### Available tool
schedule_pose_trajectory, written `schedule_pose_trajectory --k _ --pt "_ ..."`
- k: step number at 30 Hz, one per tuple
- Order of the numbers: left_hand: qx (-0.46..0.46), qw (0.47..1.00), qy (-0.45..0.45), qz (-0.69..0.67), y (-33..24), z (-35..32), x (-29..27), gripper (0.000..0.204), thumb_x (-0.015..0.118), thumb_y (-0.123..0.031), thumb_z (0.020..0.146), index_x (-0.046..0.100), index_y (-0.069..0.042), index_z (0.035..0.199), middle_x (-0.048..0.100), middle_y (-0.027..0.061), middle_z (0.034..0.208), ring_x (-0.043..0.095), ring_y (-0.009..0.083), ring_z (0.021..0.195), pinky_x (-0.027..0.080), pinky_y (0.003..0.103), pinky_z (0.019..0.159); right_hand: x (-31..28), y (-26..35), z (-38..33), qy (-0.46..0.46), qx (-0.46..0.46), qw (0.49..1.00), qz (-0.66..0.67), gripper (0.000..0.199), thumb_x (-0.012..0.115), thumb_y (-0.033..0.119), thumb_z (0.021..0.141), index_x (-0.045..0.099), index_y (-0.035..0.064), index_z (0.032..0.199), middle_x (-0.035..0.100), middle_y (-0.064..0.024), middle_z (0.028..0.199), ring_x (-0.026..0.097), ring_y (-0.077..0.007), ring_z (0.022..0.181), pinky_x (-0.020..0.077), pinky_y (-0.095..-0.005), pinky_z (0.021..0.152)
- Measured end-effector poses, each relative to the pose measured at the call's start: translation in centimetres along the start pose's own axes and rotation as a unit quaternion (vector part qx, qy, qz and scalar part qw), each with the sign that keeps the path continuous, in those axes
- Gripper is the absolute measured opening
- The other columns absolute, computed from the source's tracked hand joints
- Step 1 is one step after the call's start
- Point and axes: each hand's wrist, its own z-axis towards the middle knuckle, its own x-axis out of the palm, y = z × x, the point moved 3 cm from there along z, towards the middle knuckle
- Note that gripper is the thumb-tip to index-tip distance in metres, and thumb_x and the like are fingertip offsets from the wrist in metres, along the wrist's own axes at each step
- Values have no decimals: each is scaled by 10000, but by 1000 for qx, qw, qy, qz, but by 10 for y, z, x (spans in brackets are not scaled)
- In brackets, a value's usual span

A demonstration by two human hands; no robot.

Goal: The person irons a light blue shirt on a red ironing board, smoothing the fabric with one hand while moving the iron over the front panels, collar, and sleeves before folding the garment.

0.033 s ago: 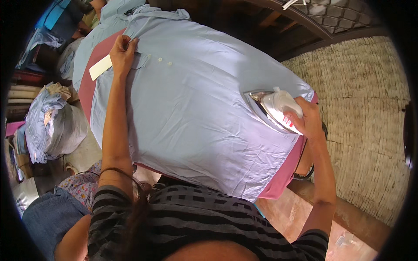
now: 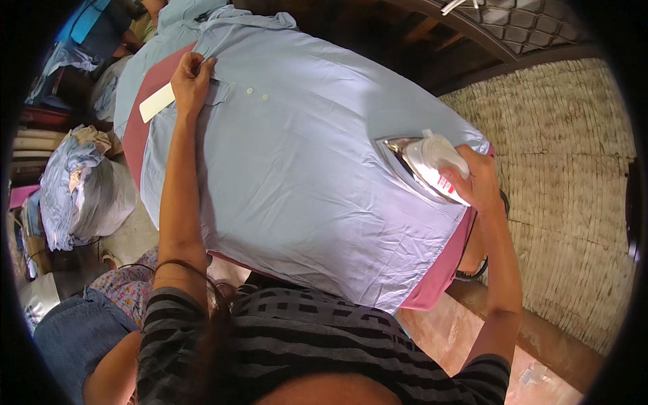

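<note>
A light blue shirt [image 2: 304, 175] lies spread over a pink-covered ironing board [image 2: 439, 277]. My left hand [image 2: 191, 81] reaches to the far left end and pinches the shirt's edge beside its small white buttons [image 2: 256, 94]. A white flat strip [image 2: 156, 102] lies on the board just left of that hand. My right hand [image 2: 476, 182] is closed around the handle of a white and silver iron [image 2: 418, 162]. The iron rests on the shirt at the board's right end, tilted so part of its shiny soleplate shows.
A heap of blue clothes in a pale sack [image 2: 77, 192] sits at the left. More blue garments [image 2: 169, 20] lie beyond the board. A woven mat [image 2: 574, 175] covers the right side. The iron's dark cord [image 2: 476, 270] hangs below the board over a wooden surface [image 2: 466, 331].
</note>
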Motion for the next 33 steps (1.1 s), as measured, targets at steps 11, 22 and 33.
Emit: schedule_pose_trajectory --k 11,22,33 --pt "-31 999 -19 -32 30 4 -9 221 779 -118 828 569 -53 846 519 -44 707 447 57 666 393 222 608 51 70 128 2 -129 991 20 369 794 353 811 649 17 858 661 -211 729 649 -382 649 501 -416 590" --pt "-60 998 -27 -23 -1 -2 -7 204 751 -76 848 588 -29 961 598 -15 802 513 61 721 436 227 651 79 119 183 35 -88 995 8 430 729 454 841 682 26 853 673 -182 681 671 -354 644 527 -420 631" --pt "-24 999 -38 1 9 -2 -5 239 755 -105 836 613 -69 1025 601 52 761 535 133 663 461 283 639 88 132 206 105 -12 994 11 488 678 512 869 717 44 1000 694 -155 695 698 -318 695 538 -403 675"
